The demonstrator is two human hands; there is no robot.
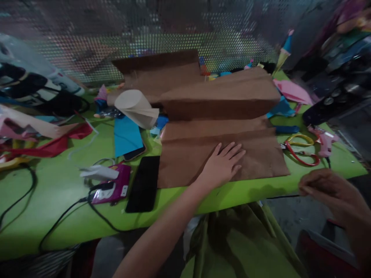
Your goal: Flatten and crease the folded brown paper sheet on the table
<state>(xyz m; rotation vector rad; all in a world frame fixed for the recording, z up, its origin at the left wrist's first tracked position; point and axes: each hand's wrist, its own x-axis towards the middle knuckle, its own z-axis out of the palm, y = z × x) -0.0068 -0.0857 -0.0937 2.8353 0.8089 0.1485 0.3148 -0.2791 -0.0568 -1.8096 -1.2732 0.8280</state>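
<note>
Near the middle of the head view, my left hand [222, 165] presses flat on a creased brown paper sheet [185, 158], fingers spread. The sheet runs back over the table in folds, its rear part standing raised. Off the table's front edge at the right hovers my right hand [327, 189], its fingers curled together; anything in them is hidden. Closest to it lie scissors [307, 157] with red and yellow handles and a pink glue gun [327, 142]. A blue-handled tool [286, 129] sits at the sheet's right edge.
Left of the sheet are a black phone [142, 185], a magenta device [114, 185] with cables, blue paper [126, 136] and a rolled pale cone [136, 108]. Perforated metal [174, 34] stands behind the green table [72, 216]. Someone's arm shows at the upper right.
</note>
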